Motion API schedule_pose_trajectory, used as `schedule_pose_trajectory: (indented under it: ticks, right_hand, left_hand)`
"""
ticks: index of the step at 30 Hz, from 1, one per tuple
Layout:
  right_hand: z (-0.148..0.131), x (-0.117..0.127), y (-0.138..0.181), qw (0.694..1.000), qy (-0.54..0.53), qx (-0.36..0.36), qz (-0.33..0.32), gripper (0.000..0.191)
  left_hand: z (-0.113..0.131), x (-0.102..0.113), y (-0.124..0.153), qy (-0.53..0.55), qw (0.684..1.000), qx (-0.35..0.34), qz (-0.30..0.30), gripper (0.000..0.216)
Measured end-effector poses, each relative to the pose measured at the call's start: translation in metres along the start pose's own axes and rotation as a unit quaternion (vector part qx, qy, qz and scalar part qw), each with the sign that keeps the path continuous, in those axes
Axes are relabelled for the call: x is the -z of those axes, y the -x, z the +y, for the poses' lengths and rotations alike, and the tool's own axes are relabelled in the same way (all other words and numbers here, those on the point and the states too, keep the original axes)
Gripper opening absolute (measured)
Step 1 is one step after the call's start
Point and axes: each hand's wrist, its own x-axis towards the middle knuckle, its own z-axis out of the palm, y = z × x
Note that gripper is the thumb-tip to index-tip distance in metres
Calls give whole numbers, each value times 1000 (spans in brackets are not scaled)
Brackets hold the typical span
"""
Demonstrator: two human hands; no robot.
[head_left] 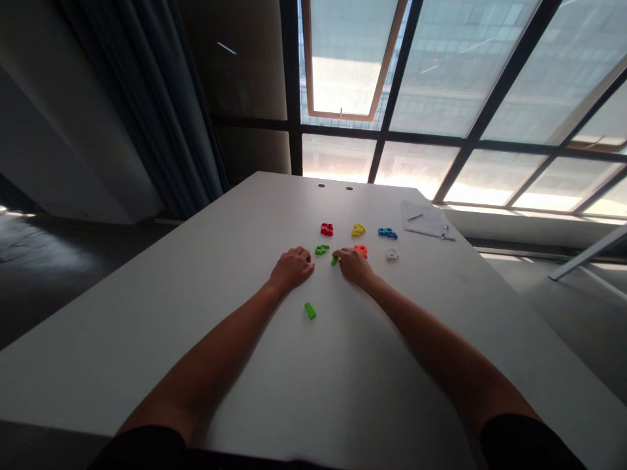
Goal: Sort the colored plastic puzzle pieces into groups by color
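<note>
My right hand (353, 266) pinches a small green block (335, 260) between its thumb and fingers, just above or on the white table. My left hand (292, 266) rests on the tabletop with loosely bent fingers and holds nothing that I can see. Between the two hands and slightly beyond them lies a cluster of green blocks (322, 250). Closer to me, a single green block (309, 311) lies by itself. An orange cluster of blocks (361, 250) sits right behind my right hand, which partly hides it.
Red (326, 229), yellow (358, 229) and blue block clusters (387, 232) form a row farther back. A white cluster (392, 254) lies to the right. Paper sheets (426, 219) with a pen lie near the right edge of the white table (147, 313). Windows stand beyond.
</note>
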Motion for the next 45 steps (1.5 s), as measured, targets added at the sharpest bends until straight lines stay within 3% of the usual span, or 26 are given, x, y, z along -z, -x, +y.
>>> schedule_pose_trajectory:
  ticks: [6,12,29,33,35,37,39,42,45]
  right_hand:
    - [-2,1,5,999,17,-40,-5,31]
    - [-7,1,-7,998,20,-66,-1,25]
    - [-16,-20,-35,995,-17,-87,36,30]
    - [-15,-20,-28,994,-39,-82,55,39]
    - [-13,-22,-15,993,-48,-74,77,33]
    - [-12,-27,6,992,-69,-34,96,24]
    - [-15,-34,32,987,-108,64,98,19]
    - [-26,-42,70,949,-158,262,70,25]
    - [-35,-44,90,922,-144,357,40,31]
  left_hand:
    - [1,0,0,3,1000,-1,1,19]
    - [1,-1,-1,-3,1000,0,0,21]
    - [3,0,-3,-1,1000,-5,-9,24]
    - [4,1,-2,-6,1000,-6,-14,26]
    - [5,2,-2,-6,1000,-4,-15,26]
    - [6,2,-2,-4,1000,-1,-14,24]
    - [7,3,-2,-5,1000,4,-12,23]
    - [7,4,-1,-8,1000,6,-11,22]
    - [7,5,0,-8,1000,5,-9,21]
